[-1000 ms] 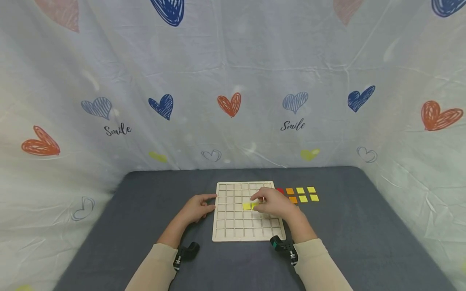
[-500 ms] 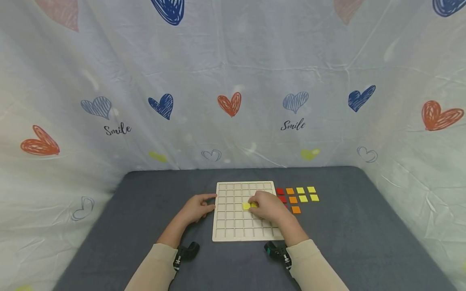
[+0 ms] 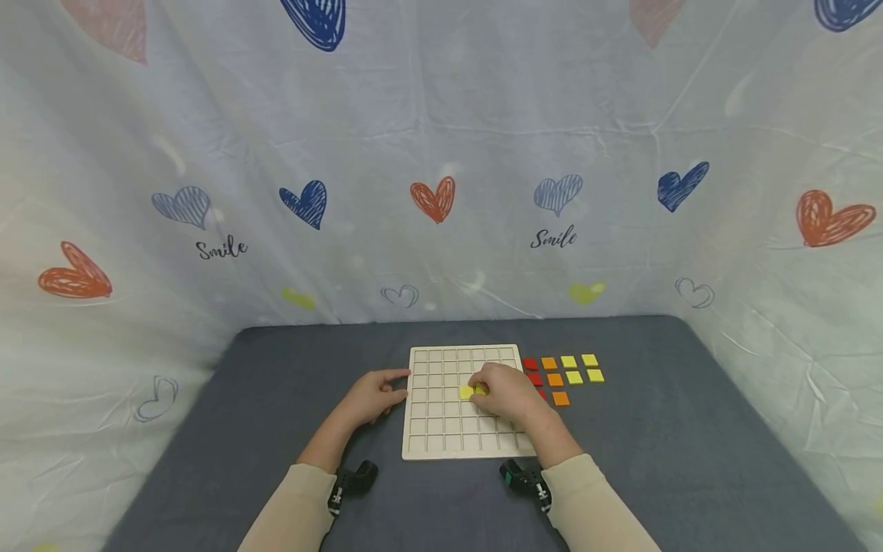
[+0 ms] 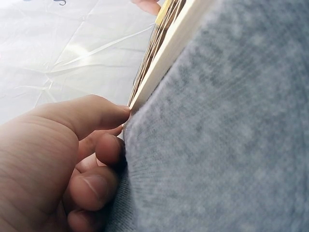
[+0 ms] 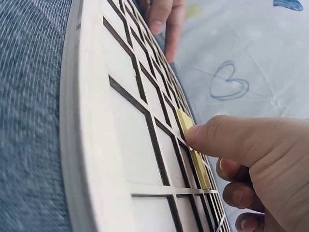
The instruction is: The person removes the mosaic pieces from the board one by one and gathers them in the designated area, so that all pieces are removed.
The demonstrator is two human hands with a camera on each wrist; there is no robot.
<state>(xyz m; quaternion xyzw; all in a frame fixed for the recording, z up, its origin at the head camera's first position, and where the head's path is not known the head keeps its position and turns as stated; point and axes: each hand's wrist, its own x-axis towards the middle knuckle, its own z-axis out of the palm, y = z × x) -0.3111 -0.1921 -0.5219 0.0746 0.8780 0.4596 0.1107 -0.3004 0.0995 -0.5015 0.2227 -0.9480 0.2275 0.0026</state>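
Observation:
A pale wooden grid board (image 3: 436, 443) lies on the table. Two yellow square tiles sit side by side near its middle: the left tile (image 3: 466, 392) is mostly exposed, the right tile (image 3: 480, 389) partly covered by fingers. My right hand (image 3: 512, 392) pinches the right tile between thumb and fingers; in the right wrist view the thumb (image 5: 212, 137) presses at the yellow pieces (image 5: 201, 173). At the board's left edge, my left hand (image 3: 369, 395) touches the rim with thumb and index finger, its other fingers loosely bent beneath, as the left wrist view shows.
Right of the board, loose tiles lie in columns: red tiles (image 3: 530, 363), partly hidden by the right arm, orange tiles (image 3: 555, 379) and yellow tiles (image 3: 574, 377). A dark grey cloth (image 3: 290, 360) covers the table. Behind hangs a white curtain (image 3: 483, 261) with printed hearts.
My right hand has shifted slightly left and its fingers have closed in on the right yellow tile, exposing more red and orange tiles. The left hand stays at the board's edge.

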